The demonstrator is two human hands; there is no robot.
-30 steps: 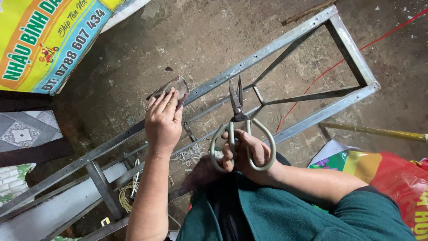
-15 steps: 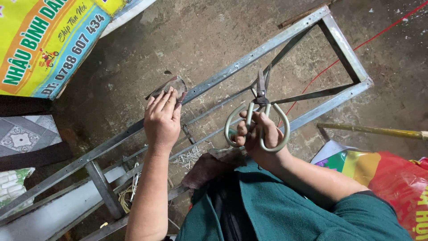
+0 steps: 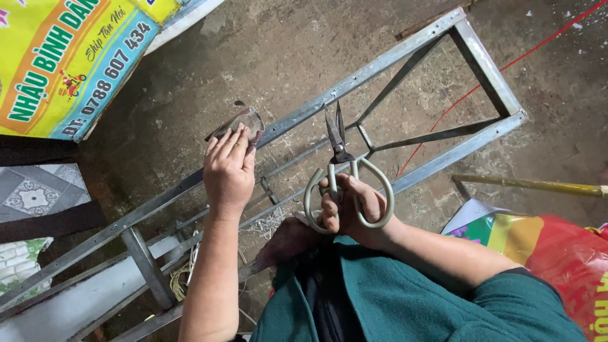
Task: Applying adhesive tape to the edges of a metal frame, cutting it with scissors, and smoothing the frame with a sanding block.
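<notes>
- right hand closed around large scissors, blades nearly shut, pointing up
- left hand fingers flat, pressing clear plastic piece onto metal frame

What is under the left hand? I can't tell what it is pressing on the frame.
Under the left hand, a thin greyish sheet piece lies against the metal frame; only its far end shows. The palm covers the rest.
</notes>
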